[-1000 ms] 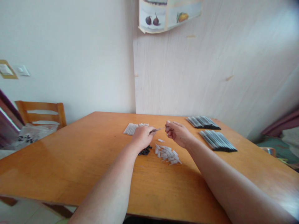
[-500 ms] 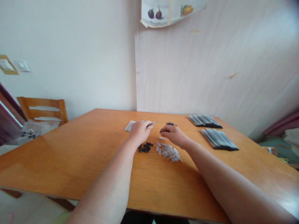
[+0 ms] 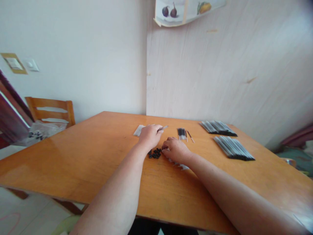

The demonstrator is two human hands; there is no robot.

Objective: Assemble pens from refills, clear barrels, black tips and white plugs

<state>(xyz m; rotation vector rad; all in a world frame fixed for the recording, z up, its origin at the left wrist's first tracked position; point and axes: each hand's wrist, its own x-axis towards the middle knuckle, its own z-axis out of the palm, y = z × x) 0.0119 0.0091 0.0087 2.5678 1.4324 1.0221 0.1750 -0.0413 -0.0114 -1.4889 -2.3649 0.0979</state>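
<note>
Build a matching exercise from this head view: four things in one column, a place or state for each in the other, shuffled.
Column one
1. small black pieces
2. left hand
3. plastic bag
4. painted sheet

Column two
A. closed around a slim stick
B. hanging at the top of the view, above the table
C. in a loose group next to the right hand
D. by the wooden chair

Right pairs: 1-C, 2-A, 3-D, 4-B
</note>
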